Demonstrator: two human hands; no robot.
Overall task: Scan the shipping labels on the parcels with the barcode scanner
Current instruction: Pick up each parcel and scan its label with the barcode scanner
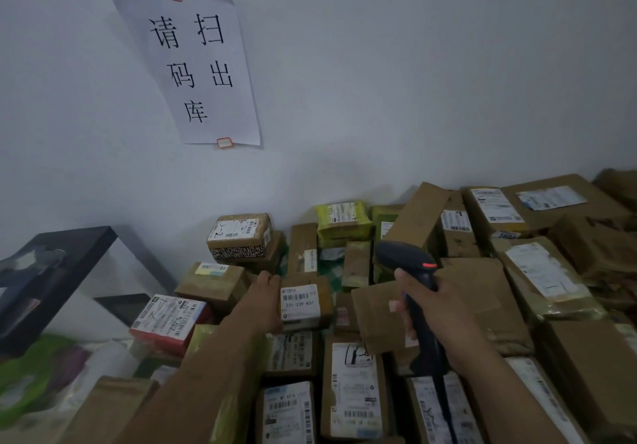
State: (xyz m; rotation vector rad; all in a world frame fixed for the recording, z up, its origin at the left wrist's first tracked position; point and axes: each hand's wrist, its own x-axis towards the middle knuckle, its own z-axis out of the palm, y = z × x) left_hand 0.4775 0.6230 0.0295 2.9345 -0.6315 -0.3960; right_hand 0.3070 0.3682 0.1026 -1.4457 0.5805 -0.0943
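The left hand (265, 300) grips a labelled parcel (303, 304); the right hand (437, 309), fist closed, holds the barcode scanner (410, 271) upright.

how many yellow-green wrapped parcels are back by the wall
2 clearly: one yellow-green parcel lying on top with its label up, and a second yellow-green parcel just right of it, half behind a tilted brown box. More may be hidden.

The left hand (265, 300) grips a labelled parcel (305, 302) while the right hand (437, 309) holds the barcode scanner (412, 271) above the pile.
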